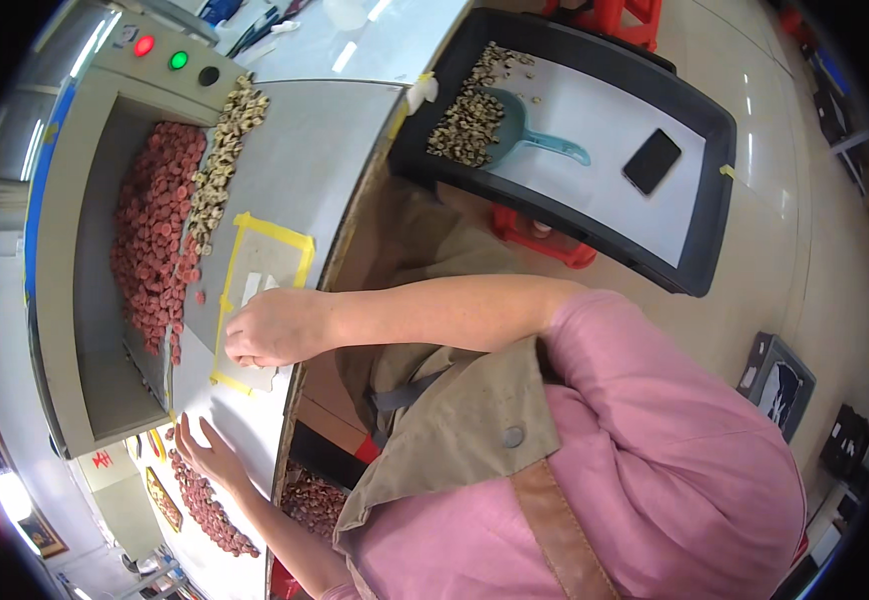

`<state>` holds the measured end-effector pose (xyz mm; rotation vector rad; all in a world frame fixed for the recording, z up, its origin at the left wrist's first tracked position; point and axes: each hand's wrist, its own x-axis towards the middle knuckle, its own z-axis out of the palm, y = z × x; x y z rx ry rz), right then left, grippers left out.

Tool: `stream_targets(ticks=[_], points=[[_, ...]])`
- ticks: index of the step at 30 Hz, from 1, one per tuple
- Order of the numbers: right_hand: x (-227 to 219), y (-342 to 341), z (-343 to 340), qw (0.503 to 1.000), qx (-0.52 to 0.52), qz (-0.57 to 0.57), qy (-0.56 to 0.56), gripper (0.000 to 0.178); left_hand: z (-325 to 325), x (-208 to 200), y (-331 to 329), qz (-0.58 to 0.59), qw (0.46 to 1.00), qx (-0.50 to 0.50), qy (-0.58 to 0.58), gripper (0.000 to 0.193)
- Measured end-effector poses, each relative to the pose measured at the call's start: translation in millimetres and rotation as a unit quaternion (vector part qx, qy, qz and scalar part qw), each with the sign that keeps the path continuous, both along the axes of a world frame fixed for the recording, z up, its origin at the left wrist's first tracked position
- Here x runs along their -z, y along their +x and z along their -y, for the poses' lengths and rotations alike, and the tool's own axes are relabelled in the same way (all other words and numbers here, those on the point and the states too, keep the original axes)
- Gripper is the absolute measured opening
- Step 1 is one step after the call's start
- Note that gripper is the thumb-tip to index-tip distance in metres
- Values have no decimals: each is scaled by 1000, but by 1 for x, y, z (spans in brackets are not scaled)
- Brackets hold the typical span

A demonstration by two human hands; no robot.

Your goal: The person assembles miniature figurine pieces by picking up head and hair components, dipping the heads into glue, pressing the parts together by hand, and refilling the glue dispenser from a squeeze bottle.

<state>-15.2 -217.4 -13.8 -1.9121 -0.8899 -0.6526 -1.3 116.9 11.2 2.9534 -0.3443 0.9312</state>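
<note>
Curls the right hand (pixel 280 328) over the yellow-taped panel (pixel 273 250), its border probably stuck down against sliding; cannot tell whether pinching anything, with fingertips hidden. Spreads the fingers of the left hand (pixel 217 462), apparently empty, near the strewn reddish pieces (pixel 205 508) on the white tabletop (pixel 263 425). Has the heap of red discs (pixel 158 220) mostly inside the beige box (pixel 60 270), beyond the right hand and apart from its fingers, presumably to stay contained yet within reach.
</note>
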Motion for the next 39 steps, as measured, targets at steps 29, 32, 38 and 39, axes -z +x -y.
stream_targets(ticks=[29, 32, 38, 39], points=[[-25, 160, -7, 963, 78, -45, -253, 16, 92, -3, 128, -214, 913, 262, -230, 17], [-40, 143, -1, 958, 27, -159, -239, 16, 78, -23, 97, -237, 896, 221, -303, 18], [-46, 90, 27, 930, 41, -245, -270, 18, 60, -34, 21, -372, 667, 116, -635, 27], [-43, 86, 28, 929, 46, -248, -271, 18, 65, -32, 11, -368, 626, 104, -679, 27]])
